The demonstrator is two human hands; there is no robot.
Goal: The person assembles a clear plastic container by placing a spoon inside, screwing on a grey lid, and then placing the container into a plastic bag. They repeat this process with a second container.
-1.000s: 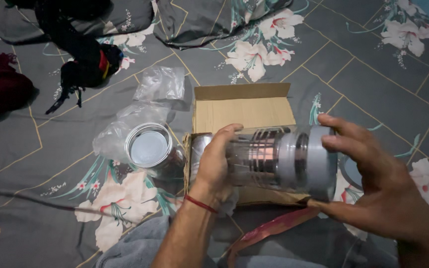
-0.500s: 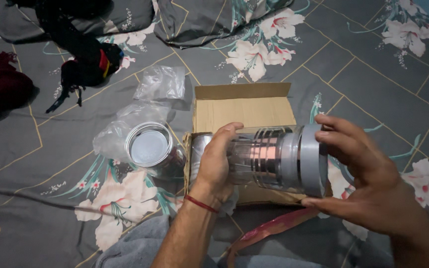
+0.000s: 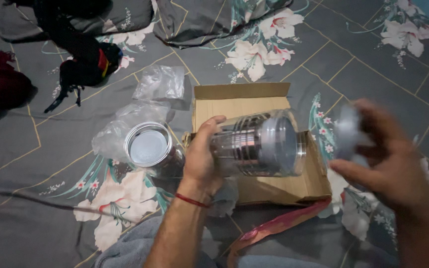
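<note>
At nine o'clock a second clear steel-lined jar [image 3: 150, 148] lies in crinkled plastic wrap [image 3: 120, 124] on the grey floral bedsheet [image 3: 373, 74]. At centre, the left hand [image 3: 202, 156] wraps its grip around a clear plastic jar with a banded steel liner [image 3: 256, 144], held sideways over the open brown cardboard box [image 3: 244, 106]. At three o'clock the blurred right hand [image 3: 391, 159] pinches a grey lid [image 3: 348, 131], apart from the jar.

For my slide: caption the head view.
Left hand grips a clear jar above a cardboard box; right hand holds its grey lid.

Dim light over a grey floral bedsheet [image 3: 363, 74], gold-lined diamonds.
</note>
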